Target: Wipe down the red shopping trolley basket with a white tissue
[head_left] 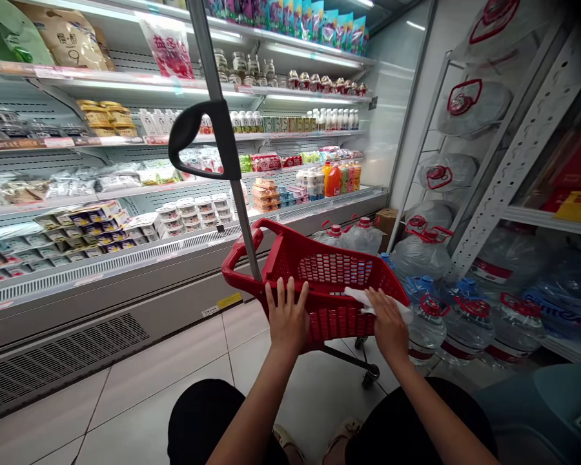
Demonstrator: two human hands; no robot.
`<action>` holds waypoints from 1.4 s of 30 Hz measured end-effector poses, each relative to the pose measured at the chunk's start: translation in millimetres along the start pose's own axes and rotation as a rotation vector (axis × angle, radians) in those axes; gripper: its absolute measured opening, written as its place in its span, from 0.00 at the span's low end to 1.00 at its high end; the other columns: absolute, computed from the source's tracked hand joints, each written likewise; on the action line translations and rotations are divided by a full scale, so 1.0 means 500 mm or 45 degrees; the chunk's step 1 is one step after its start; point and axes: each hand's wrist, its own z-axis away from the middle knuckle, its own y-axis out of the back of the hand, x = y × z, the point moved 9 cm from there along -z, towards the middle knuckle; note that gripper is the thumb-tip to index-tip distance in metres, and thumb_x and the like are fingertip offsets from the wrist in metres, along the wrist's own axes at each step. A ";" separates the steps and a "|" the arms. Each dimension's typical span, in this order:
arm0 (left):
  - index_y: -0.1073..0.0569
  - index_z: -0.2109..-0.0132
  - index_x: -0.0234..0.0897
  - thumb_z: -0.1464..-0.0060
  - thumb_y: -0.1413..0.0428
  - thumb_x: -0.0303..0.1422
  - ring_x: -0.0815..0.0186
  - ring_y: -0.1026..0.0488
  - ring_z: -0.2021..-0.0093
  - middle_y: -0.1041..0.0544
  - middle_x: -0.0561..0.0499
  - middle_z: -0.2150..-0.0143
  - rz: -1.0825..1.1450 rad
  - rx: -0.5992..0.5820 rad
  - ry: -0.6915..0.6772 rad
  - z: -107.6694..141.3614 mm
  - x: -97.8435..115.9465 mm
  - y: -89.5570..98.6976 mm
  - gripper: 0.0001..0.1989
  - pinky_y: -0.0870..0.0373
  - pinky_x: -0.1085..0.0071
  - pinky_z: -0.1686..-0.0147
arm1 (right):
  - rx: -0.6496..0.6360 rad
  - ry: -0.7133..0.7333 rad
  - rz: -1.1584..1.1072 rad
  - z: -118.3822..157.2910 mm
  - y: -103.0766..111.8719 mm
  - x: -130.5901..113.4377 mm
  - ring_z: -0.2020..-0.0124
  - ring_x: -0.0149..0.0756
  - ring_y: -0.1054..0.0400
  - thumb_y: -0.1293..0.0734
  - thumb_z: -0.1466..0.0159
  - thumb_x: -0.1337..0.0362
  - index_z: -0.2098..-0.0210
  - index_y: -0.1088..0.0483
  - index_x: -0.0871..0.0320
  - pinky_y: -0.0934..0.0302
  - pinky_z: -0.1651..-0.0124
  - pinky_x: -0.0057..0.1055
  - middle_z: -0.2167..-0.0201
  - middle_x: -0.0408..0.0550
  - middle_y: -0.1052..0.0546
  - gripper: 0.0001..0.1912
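Observation:
A red plastic shopping cart basket [336,265] with perforated walls stands in front of me on a wheeled frame. My left hand [289,316] lies with fingers spread against its near side, close to the corner where the metal pole rises. Under my right hand [390,323] is a white cloth [357,296], pressed over the basket's near rim toward the right end. Parts of the cloth show on both sides of the fingers. A black loop handle [230,142] sits on the pole, with neither hand on it.
A lit refrigerated shelf unit [174,258] with packaged dairy, drinks and pouches runs along the left and back. Large water bottles [426,329] stand on the floor to the right, beside a white metal rack [503,161]. My knees flank the tiled floor [242,352] below.

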 end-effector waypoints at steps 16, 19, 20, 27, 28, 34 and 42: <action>0.51 0.24 0.29 0.34 0.57 0.22 0.57 0.56 0.22 0.51 0.40 0.22 0.053 0.101 -0.120 0.002 -0.059 0.064 0.33 0.49 0.52 0.26 | -0.160 0.400 -0.566 -0.146 -0.083 -0.445 0.37 0.43 0.31 0.41 0.30 0.72 0.33 0.34 0.62 0.36 0.33 0.43 0.39 0.57 0.24 0.26; 0.50 0.24 0.32 0.38 0.52 0.24 0.55 0.56 0.22 0.50 0.42 0.22 0.031 0.033 -0.155 0.004 -0.049 0.039 0.37 0.57 0.48 0.24 | -0.152 0.426 -0.433 -0.115 -0.068 -0.390 0.33 0.41 0.34 0.43 0.31 0.74 0.29 0.40 0.58 0.37 0.31 0.44 0.34 0.54 0.28 0.31; 0.49 0.24 0.34 0.40 0.50 0.24 0.53 0.56 0.22 0.51 0.43 0.22 0.023 0.019 -0.150 0.004 -0.047 0.033 0.39 0.59 0.46 0.24 | -0.155 0.431 -0.372 -0.102 -0.060 -0.361 0.32 0.41 0.36 0.44 0.32 0.75 0.27 0.42 0.57 0.38 0.31 0.44 0.33 0.52 0.30 0.34; 0.34 0.29 0.44 0.45 0.42 0.25 0.43 0.50 0.24 0.41 0.41 0.25 0.000 -0.017 -0.081 -0.006 -0.049 0.018 0.37 0.59 0.39 0.26 | -0.161 0.268 -0.008 -0.013 0.017 -0.076 0.31 0.38 0.37 0.49 0.36 0.80 0.24 0.52 0.50 0.39 0.30 0.45 0.31 0.46 0.32 0.43; 0.33 0.30 0.45 0.45 0.41 0.25 0.42 0.49 0.24 0.38 0.40 0.26 -0.003 -0.015 -0.067 -0.008 -0.047 0.017 0.36 0.59 0.38 0.27 | -0.154 0.237 0.019 -0.007 0.025 -0.051 0.31 0.39 0.37 0.49 0.36 0.81 0.24 0.52 0.50 0.39 0.30 0.45 0.31 0.46 0.32 0.43; 0.30 0.32 0.41 0.42 0.40 0.28 0.40 0.47 0.25 0.37 0.37 0.27 0.029 0.003 -0.020 -0.008 0.009 -0.013 0.31 0.54 0.38 0.27 | -0.130 0.205 -0.044 -0.036 -0.010 -0.144 0.32 0.38 0.36 0.48 0.38 0.81 0.25 0.49 0.54 0.40 0.30 0.46 0.33 0.48 0.30 0.43; 0.40 0.27 0.32 0.39 0.44 0.31 0.44 0.55 0.23 0.49 0.34 0.23 -0.002 -0.061 -0.092 0.002 0.024 -0.042 0.36 0.61 0.39 0.26 | -0.151 0.363 -0.110 -0.070 -0.053 -0.266 0.35 0.40 0.33 0.46 0.34 0.77 0.26 0.44 0.59 0.39 0.31 0.43 0.33 0.51 0.29 0.36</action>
